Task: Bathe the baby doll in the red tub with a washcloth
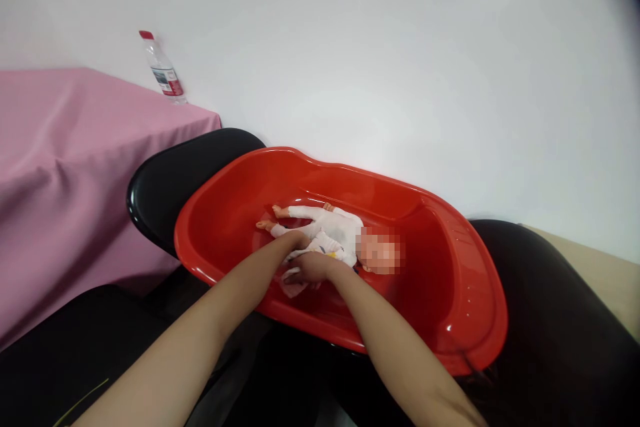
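Note:
A baby doll [333, 230] in white clothes lies on its back inside a red plastic baby tub [450, 320], feet to the left. Both my arms reach into the tub from the bottom of the view. My left hand [296, 242] rests on the doll's middle, its fingers curled down into the white cloth. My right hand [310, 269] lies just in front of it, fingers closed on a fold of white cloth at the doll's near side.
The tub sits across black padded seats [165, 180]. A table under a pink cloth [65, 167] stands at the left, with a plastic water bottle [163, 70] at its far corner. A white wall runs behind.

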Demonstrator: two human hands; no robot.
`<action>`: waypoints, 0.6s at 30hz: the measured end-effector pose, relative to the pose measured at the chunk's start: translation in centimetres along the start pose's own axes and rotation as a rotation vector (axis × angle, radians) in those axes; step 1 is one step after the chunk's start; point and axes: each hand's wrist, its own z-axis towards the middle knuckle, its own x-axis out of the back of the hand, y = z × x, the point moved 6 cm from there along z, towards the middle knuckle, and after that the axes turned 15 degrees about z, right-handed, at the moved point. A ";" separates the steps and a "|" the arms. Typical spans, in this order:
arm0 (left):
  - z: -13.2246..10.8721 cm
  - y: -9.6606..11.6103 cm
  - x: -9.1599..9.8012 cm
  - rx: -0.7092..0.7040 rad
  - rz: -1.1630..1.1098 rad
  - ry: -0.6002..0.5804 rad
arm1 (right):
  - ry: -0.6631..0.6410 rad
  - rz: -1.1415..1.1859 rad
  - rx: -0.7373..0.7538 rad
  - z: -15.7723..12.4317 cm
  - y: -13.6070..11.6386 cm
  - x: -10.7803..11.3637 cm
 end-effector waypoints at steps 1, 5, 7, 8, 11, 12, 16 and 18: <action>0.1 0.1 0.0 0.010 0.002 -0.029 | -0.007 0.035 -0.012 0.0 0.1 0.0; 1.3 0.5 -0.2 -0.046 -0.097 -0.096 | 0.031 0.128 0.049 0.0 0.2 0.2; 1.6 0.4 -0.2 -0.066 -0.129 -0.090 | 0.037 0.163 0.072 0.2 0.4 0.2; 1.6 0.3 -0.3 -0.070 -0.131 -0.084 | 0.031 0.189 0.078 0.3 0.6 0.2; 1.3 0.2 -0.4 -0.070 -0.115 -0.064 | -0.010 0.294 0.081 0.5 1.1 0.0; 1.1 0.3 -0.4 -0.069 -0.106 -0.055 | -0.026 0.330 0.078 0.6 1.3 0.0; -0.3 0.7 -0.4 -0.050 -0.061 -0.010 | -0.013 0.373 0.082 0.5 1.6 0.5; -0.5 0.9 -0.4 -0.060 -0.028 0.018 | 0.056 0.318 0.106 0.3 1.4 1.0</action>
